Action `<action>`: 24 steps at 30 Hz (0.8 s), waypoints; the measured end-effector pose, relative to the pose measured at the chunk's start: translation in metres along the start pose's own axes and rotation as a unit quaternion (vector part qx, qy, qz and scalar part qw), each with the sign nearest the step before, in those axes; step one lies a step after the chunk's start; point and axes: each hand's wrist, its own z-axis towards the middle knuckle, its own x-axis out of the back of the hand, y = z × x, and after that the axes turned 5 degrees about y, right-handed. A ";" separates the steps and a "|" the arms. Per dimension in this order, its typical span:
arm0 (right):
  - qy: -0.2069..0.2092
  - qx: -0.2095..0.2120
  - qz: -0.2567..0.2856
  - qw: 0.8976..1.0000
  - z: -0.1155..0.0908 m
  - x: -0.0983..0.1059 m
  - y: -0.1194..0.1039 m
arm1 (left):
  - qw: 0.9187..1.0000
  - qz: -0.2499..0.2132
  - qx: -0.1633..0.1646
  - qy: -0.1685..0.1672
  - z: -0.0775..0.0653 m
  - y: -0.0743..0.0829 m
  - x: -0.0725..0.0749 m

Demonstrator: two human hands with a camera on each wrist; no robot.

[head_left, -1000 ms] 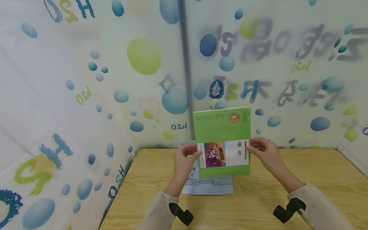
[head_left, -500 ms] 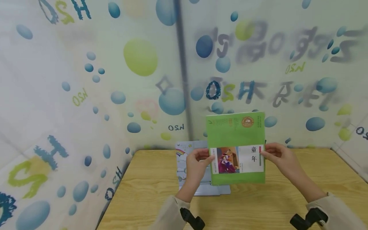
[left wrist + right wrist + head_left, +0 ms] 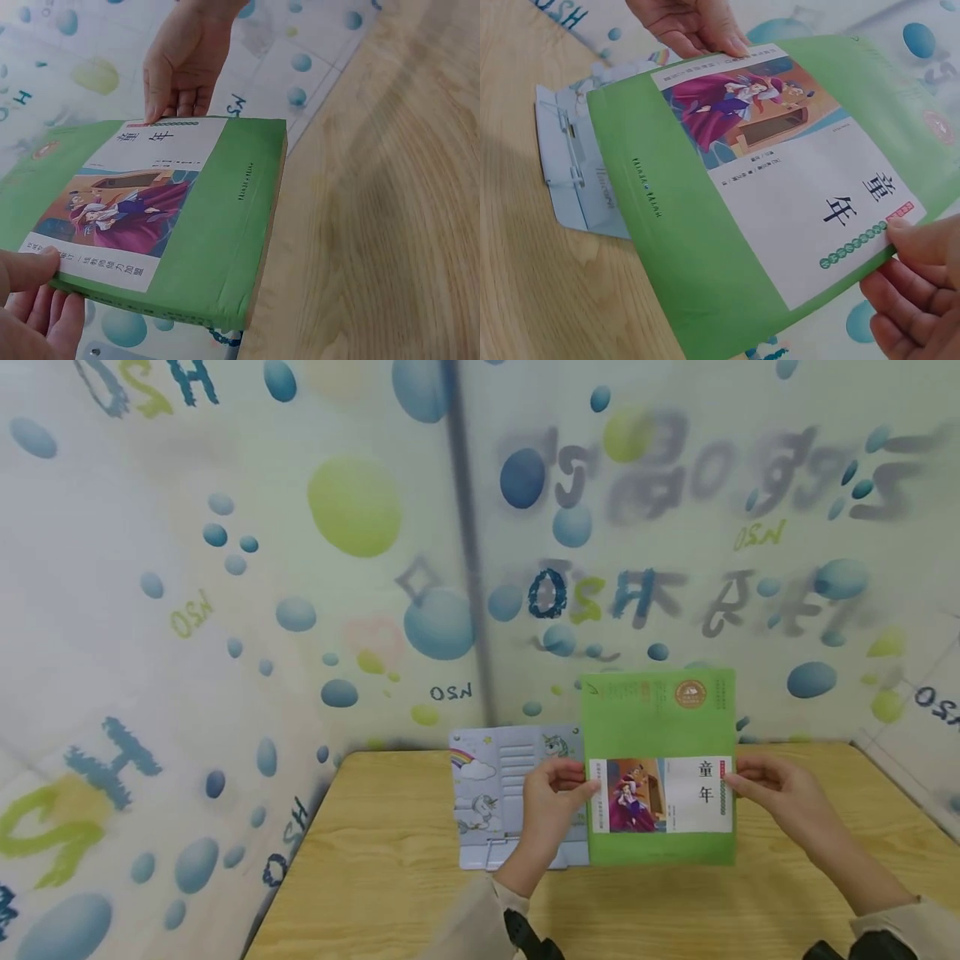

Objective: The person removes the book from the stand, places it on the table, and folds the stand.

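Observation:
A green book (image 3: 660,718) with a white band and a colourful picture on its cover is held up, cover facing me. My left hand (image 3: 553,810) pinches its left edge, thumb (image 3: 37,268) on the cover and fingers behind. My right hand (image 3: 783,797) pinches the opposite edge, its thumb lying on the white band. In the left wrist view the page block shows along the book's lower end. Behind and left of the book stands a pale book stand (image 3: 480,777) with unicorn and rainbow pictures, its right part hidden by the book and my left hand.
The stand is on a light wooden table (image 3: 375,843). White walls (image 3: 360,610) printed with blue and green dots and letters meet in a corner behind the table. Black wrist cameras (image 3: 528,935) sit at both sleeves.
Both hands have carried the book to the right and lower, away from the front of the stand. More of the stand's left and middle is visible. The view has shifted slightly.

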 end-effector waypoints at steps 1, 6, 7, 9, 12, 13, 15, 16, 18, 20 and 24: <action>-0.004 -0.003 -0.004 1.000 -0.001 0.001 0.003 | 1.000 0.000 0.008 -0.001 -0.001 -0.001 -0.002; -0.024 -0.022 -0.008 0.999 -0.007 0.009 0.014 | 0.999 0.007 0.035 -0.009 -0.006 -0.009 -0.011; -0.029 -0.028 -0.014 0.999 -0.008 0.010 0.017 | 0.999 0.006 0.036 -0.011 -0.007 -0.010 -0.013; -0.038 -0.040 -0.020 0.998 -0.011 0.014 0.022 | 0.999 0.010 0.037 -0.014 -0.010 -0.014 -0.018; -0.045 -0.055 -0.021 0.997 -0.014 0.018 0.032 | 0.999 0.012 0.038 -0.016 -0.013 -0.021 -0.026; -0.049 -0.061 -0.017 0.997 -0.016 0.019 0.036 | 0.999 0.011 0.043 -0.017 -0.015 -0.022 -0.028; -0.056 -0.075 -0.004 0.996 -0.018 0.021 0.042 | 0.998 0.017 0.057 -0.018 -0.019 -0.026 -0.031; -0.061 -0.083 -0.001 0.995 -0.020 0.021 0.045 | 0.998 0.020 0.064 -0.017 -0.021 -0.028 -0.033; -0.072 -0.100 0.004 0.992 -0.022 0.022 0.052 | 0.996 0.024 0.079 -0.015 -0.025 -0.031 -0.036; -0.085 -0.112 -0.001 0.990 -0.024 0.024 0.058 | 0.995 0.027 0.092 -0.012 -0.029 -0.034 -0.038; -0.105 -0.133 -0.002 0.986 -0.027 0.028 0.070 | 0.994 0.024 0.110 -0.010 -0.035 -0.040 -0.044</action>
